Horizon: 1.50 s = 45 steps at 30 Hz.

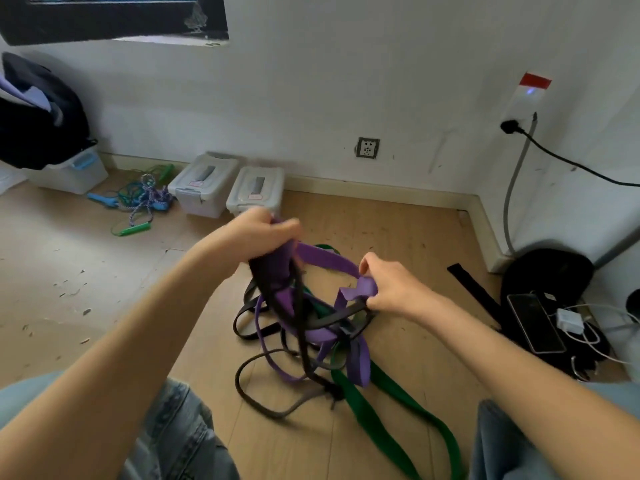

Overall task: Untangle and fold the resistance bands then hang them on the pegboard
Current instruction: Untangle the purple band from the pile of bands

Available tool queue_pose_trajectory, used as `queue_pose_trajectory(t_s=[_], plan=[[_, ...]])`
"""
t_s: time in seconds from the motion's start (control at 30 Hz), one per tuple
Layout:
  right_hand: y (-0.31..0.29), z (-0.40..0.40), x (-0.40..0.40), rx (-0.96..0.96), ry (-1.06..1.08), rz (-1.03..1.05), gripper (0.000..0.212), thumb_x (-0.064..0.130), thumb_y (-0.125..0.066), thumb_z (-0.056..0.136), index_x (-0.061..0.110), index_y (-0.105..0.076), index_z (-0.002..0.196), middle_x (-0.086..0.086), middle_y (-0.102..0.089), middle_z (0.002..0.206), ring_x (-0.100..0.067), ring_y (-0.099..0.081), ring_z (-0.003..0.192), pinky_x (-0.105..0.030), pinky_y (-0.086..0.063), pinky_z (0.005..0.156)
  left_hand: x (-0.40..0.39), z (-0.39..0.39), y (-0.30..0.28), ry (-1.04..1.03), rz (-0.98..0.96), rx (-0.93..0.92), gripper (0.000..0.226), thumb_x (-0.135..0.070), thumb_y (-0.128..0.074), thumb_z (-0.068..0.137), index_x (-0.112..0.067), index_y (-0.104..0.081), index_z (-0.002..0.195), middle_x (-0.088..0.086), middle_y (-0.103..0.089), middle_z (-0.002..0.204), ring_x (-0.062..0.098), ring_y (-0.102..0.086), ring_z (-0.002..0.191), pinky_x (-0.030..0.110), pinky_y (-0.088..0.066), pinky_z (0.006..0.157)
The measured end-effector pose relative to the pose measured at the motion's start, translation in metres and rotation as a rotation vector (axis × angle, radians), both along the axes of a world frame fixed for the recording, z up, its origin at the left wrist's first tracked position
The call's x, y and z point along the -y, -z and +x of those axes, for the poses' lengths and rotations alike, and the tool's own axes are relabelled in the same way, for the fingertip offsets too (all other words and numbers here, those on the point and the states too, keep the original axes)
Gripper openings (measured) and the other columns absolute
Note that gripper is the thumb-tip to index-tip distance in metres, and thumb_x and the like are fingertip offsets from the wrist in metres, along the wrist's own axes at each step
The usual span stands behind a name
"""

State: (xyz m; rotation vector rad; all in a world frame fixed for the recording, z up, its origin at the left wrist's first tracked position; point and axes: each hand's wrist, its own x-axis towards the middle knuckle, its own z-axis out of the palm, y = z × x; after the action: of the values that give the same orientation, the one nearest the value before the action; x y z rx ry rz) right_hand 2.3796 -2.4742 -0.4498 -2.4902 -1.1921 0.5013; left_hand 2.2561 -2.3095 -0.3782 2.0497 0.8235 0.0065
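A tangle of resistance bands hangs from my hands down to the wooden floor point(86, 271). My left hand point(258, 237) grips a bunch of the wide purple band point(325, 260) together with thin black bands point(298, 306), lifted above the pile. My right hand point(389, 287) pinches a folded part of the same purple band and a black band beside it. A wide green band point(384, 424) trails from the knot across the floor toward me. Thin black loops point(249, 389) lie on the floor under the knot. No pegboard is in view.
Two lidded plastic boxes point(207, 188) stand by the white wall, with tangled skipping ropes point(142, 199) to their left. A black bag with a phone point(535, 322) and charger lies at the right. A loose black strap point(472, 289) lies near it. My jeans-clad knees frame the bottom.
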Motion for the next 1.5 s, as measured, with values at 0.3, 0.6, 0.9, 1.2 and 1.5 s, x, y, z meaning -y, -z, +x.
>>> queue_pose_trajectory(t_s=[0.3,0.6,0.9,1.2,1.5], plan=[[-0.074,-0.014,0.009,-0.612,-0.121,0.75,0.027,0.007,-0.058,0.079,0.025,-0.065,0.098,0.012,-0.068,0.098,0.0,-0.063,0.091,-0.011,-0.048,0.072,0.018,0.009,0.043,0.538,0.014,0.161,0.039,-0.026,-0.072,0.077,-0.021,-0.057,0.113,-0.007,-0.067,0.105,0.009,-0.064,0.094,0.025,-0.053,0.081],[-0.072,0.008,0.02,-0.695,0.018,0.899,0.028,-0.004,-0.052,0.083,0.022,-0.061,0.091,0.012,-0.069,0.081,0.0,-0.059,0.071,-0.015,-0.047,0.063,0.011,0.012,0.027,0.413,0.388,0.212,0.012,-0.016,-0.06,0.087,-0.019,-0.054,0.077,-0.007,-0.06,0.075,0.008,-0.058,0.068,0.016,-0.052,0.069],[-0.072,-0.006,0.013,-0.552,-0.207,0.449,0.052,0.023,-0.08,0.068,0.035,-0.054,0.112,0.007,-0.066,0.105,-0.002,-0.064,0.091,-0.016,-0.053,0.075,0.041,0.003,-0.023,0.378,0.28,0.47,0.017,-0.018,-0.069,0.069,-0.017,-0.053,0.071,0.002,-0.057,0.067,0.023,-0.055,0.062,0.034,-0.046,0.057],[-0.091,0.005,0.018,-1.04,-0.162,1.082,0.017,0.007,-0.058,0.078,0.02,-0.069,0.076,0.004,-0.062,0.066,-0.012,-0.059,0.064,-0.024,-0.052,0.067,0.026,0.004,0.07,0.617,0.341,-0.163,0.009,-0.008,-0.053,0.085,-0.013,-0.049,0.078,0.005,-0.055,0.081,0.026,-0.058,0.083,0.035,-0.05,0.078],[-0.084,-0.001,0.037,-0.643,-0.168,0.151,0.073,0.037,-0.074,0.071,0.037,-0.036,0.134,0.018,-0.054,0.122,0.0,-0.062,0.099,-0.018,-0.054,0.078,0.018,-0.004,-0.042,0.157,-0.915,0.727,0.011,-0.014,-0.061,0.073,-0.014,-0.07,0.067,0.001,-0.067,0.062,0.005,-0.064,0.051,0.011,-0.05,0.046]])
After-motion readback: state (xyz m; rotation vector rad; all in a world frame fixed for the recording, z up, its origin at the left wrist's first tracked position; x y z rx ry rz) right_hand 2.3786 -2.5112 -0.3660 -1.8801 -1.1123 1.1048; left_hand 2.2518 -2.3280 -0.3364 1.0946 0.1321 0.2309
